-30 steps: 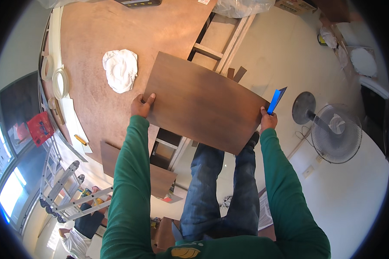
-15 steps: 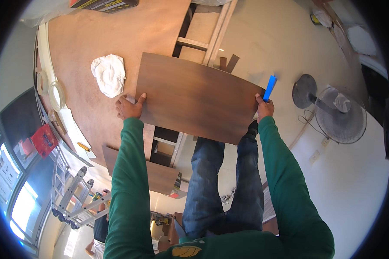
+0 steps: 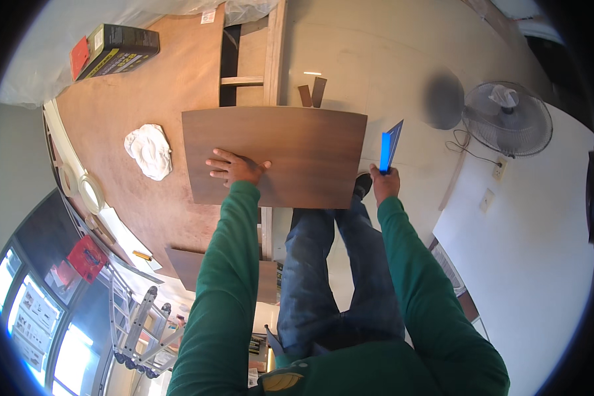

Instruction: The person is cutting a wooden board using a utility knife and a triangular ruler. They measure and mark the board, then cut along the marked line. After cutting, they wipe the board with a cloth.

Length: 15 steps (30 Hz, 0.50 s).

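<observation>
A dark brown rectangular wooden panel (image 3: 290,142) lies flat in front of me, partly over the workbench edge. My left hand (image 3: 234,166) rests palm down on its near left part, fingers spread. My right hand (image 3: 384,183) is off the panel at its right side and grips a thin blue flat tool (image 3: 389,146) that stands upright. Both my arms wear green sleeves; my legs in blue jeans stand below the panel.
A brown workbench (image 3: 158,86) carries a crumpled white cloth (image 3: 150,150), a dark box (image 3: 115,47) at the back and a tape roll (image 3: 91,193). A wooden frame (image 3: 261,59) stands behind the panel. A floor fan (image 3: 508,117) is right, a ladder (image 3: 135,323) lower left.
The panel has swung level and now lies flat. My left hand went from gripping its left edge to resting on top. My right hand let go of the panel and holds only the blue tool.
</observation>
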{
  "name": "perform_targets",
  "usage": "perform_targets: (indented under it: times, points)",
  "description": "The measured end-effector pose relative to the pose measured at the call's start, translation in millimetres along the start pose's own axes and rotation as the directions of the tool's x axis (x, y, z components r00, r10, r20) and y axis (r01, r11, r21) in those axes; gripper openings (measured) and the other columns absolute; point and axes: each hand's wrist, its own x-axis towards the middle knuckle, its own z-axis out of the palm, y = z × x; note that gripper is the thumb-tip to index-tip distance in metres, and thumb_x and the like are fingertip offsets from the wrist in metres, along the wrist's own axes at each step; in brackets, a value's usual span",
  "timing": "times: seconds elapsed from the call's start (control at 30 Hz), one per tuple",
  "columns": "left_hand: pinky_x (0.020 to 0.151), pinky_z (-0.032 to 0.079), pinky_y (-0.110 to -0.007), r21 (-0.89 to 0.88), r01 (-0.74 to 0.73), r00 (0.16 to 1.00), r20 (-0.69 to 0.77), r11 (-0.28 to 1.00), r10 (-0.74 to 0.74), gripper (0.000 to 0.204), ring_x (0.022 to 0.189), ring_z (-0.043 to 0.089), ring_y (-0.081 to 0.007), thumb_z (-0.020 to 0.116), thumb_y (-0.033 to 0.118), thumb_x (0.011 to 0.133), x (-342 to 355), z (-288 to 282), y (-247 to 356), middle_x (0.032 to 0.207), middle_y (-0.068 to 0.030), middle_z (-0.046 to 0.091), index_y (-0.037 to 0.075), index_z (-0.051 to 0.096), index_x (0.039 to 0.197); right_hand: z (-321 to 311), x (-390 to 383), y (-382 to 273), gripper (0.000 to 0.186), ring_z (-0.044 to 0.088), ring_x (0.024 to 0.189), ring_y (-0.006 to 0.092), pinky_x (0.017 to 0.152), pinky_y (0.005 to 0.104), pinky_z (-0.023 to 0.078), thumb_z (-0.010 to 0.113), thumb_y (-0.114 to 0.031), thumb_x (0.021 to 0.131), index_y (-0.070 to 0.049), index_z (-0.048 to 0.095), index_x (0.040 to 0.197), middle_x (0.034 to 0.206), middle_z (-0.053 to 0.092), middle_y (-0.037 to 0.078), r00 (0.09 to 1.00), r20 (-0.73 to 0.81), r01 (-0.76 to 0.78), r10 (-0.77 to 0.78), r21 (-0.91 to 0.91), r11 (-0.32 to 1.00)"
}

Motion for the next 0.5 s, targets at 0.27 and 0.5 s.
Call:
perform_targets:
  times: [0.27, 0.5]
  points:
    - [0.12, 0.03, -0.071, 0.108, 0.017, 0.996, -0.093, 0.994, -0.007, 0.169, 0.154, -0.003, -0.065, 0.098, 0.061, 0.06, 22, 14, -14, 0.166, -0.0412, -0.016, 0.001, -0.022, 0.162, -121, -148, 53, 0.052, 0.073, 0.094, 0.0393, 0.088, 0.0474, 0.056, 0.084, -0.036, 0.085, 0.001, 0.06, 0.113, 0.1, 0.074, 0.021, 0.987, 0.082, -0.1, 0.135, -0.337, 0.936]
    - [0.123, 0.023, -0.07, 0.093, 0.029, 0.999, -0.027, 0.995, -0.026, 0.172, 0.153, -0.001, -0.0669, 0.099, 0.062, 0.057, 27, 12, -4, 0.165, -0.0447, -0.013, -0.004, -0.021, 0.161, -148, -182, 87, 0.053, 0.073, 0.096, 0.041, 0.088, 0.0494, 0.057, 0.083, -0.036, 0.085, 0.0, 0.058, 0.115, 0.101, 0.074, 0.022, 0.957, 0.064, -0.259, 0.282, -0.244, 0.934]
